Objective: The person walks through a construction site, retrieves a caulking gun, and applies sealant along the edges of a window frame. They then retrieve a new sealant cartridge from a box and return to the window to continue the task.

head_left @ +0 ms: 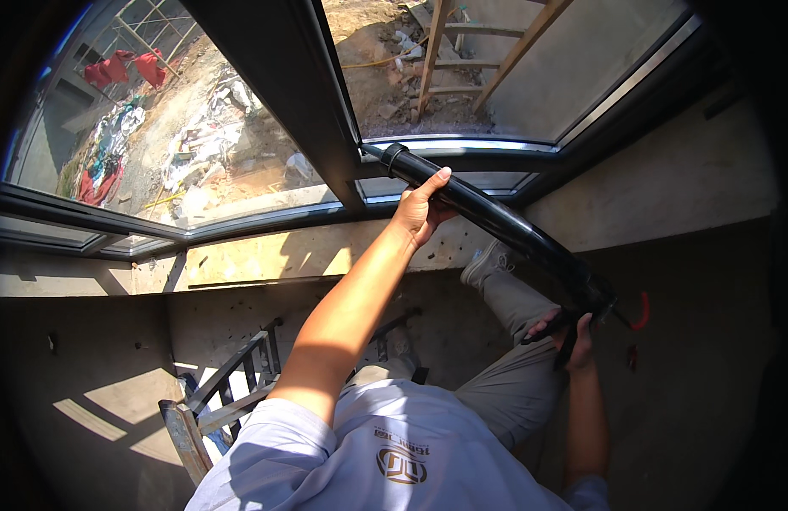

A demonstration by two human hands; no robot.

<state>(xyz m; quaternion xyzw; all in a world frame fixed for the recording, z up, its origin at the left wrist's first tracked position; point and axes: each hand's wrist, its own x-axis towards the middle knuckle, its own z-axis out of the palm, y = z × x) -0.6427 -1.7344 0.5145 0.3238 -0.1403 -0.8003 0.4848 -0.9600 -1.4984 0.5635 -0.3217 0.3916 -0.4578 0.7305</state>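
A long black caulking gun slants from the lower right up to the window, its nozzle tip at the inner corner of the dark window frame. My left hand is closed around the barrel near its front end, thumb lying along the top. At the rear, my right hand grips the handle and trigger. A red hooked rod end sticks out behind the gun. The glass pane rises just beyond the nozzle.
Below the window runs a concrete sill with dust and crumbs on it. A ladder-like metal stand is at my lower left. One shoe of mine rests by the sill. Outside, a wooden ladder and rubble show through the glass.
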